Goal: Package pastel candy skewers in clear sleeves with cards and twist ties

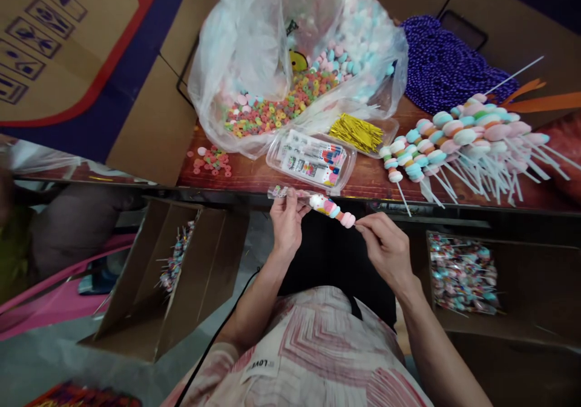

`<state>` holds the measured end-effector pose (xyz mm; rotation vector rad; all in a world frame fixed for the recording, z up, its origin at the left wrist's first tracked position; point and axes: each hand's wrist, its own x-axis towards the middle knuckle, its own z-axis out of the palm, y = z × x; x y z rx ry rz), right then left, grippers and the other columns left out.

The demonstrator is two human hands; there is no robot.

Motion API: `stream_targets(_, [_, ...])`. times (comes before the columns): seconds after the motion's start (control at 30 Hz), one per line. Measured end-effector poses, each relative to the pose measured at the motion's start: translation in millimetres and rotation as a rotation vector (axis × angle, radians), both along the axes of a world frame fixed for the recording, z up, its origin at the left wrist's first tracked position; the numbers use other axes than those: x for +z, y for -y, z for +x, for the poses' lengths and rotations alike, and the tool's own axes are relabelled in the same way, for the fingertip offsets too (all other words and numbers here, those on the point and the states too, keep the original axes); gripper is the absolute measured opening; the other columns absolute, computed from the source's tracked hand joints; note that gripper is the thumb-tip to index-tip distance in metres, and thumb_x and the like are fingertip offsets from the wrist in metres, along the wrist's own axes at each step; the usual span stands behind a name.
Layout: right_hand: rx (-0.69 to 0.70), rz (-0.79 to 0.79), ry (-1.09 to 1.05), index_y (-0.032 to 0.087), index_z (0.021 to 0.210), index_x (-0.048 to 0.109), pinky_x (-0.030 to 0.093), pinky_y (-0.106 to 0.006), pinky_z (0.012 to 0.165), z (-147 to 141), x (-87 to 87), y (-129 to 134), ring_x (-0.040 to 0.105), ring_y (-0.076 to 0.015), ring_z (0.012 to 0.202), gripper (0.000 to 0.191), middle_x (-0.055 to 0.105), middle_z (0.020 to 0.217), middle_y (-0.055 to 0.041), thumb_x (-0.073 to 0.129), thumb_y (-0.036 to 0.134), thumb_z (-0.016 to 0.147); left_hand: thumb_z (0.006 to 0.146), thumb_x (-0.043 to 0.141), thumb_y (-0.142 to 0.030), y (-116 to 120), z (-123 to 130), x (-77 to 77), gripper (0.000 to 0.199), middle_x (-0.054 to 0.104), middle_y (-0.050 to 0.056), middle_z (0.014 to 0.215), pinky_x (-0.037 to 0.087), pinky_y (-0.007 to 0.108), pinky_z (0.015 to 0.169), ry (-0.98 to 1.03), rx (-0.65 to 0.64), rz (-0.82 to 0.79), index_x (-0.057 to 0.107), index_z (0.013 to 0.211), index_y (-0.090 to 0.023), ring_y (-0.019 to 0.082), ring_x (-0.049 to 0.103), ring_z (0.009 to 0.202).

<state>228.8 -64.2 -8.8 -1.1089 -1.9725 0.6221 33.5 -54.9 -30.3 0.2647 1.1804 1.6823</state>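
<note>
- Glossy red-brown tabletop (247, 174), its grain streaked, runs below tall cardboard cartons (149, 110) with smooth, flat faces.
- Crinkled, translucent plastic bag (240, 38) slumps around small sugary rings (281, 110) and pastel pillow-shaped sweets (336, 62).
- Shiny gold strips (356, 133) and a clear, rigid tray (348, 174) of printed sleeves (311, 158) sit near the table's front edge.
- Matte, rounded candies on thin white sticks form a heap (463, 132) to the right, beside coiled purple cord (449, 56).
- One candy skewer (347, 219) slants between the hands, just off the table edge, above the lap.
- Left hand (287, 225), forearm angled upward, pinches the filmy clear wrapper (278, 192) at the skewer's upper end.
- Right hand (388, 247) reaches inward, fingers curled, thumb and forefinger gripping the skewer's lower end.
</note>
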Motion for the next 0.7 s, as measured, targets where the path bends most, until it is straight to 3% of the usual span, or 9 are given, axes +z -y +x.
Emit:
stream_targets(0.2, [-0.078,-0.005,0.068,0.022,0.096,0.066,0.049,-0.03,0.074,-10,-10.8,9,0.061,-0.0161,0.08,0.015,0.063,0.09,-0.0052,0.052,0.018,0.097,0.072,0.077,-0.057,1,5,-0.8,0.045,0.076,0.007,0.098,0.055,0.033,0.082,0.096,-0.029,0.001,0.056,0.087,-0.02,0.019,0.073,0.091])
stream_targets(0.37, [-0.1,-0.071,0.05,0.021,0.091,0.065,0.047,-0.029,0.072,-18,-13.4,14,0.06,-0.0158,0.077,0.017,0.063,0.086,-0.0052,0.05,0.02,0.098,0.067,0.085,-0.045,6,11,-1.8,0.044,0.077,0.01,0.103,0.053,0.04,0.094,0.142,-0.104,0.017,0.061,0.091,-0.017,0.024,0.074,0.095])
stream_targets(0.57, [-0.076,-0.34,-0.048,0.02,0.08,0.066,0.04,-0.026,0.061,-19,-15.2,18,0.053,-0.0128,0.066,0.018,0.057,0.073,0.0002,0.056,0.024,0.094,0.071,0.084,-0.044,6,10,-2.6,0.039,0.077,0.01,0.102,0.053,0.042,0.095,0.15,-0.142,0.053,0.063,0.09,-0.017,0.026,0.074,0.098])
stream_targets(0.7, [-0.138,-0.441,-0.105,0.019,0.077,0.066,0.036,-0.026,0.057,-20,-15.9,20,0.049,-0.0119,0.062,0.019,0.055,0.071,0.0011,0.058,0.028,0.092,0.07,0.083,-0.045,6,11,-4.4,0.041,0.077,0.011,0.102,0.053,0.04,0.094,0.142,-0.197,0.066,0.065,0.093,-0.016,0.027,0.073,0.102])
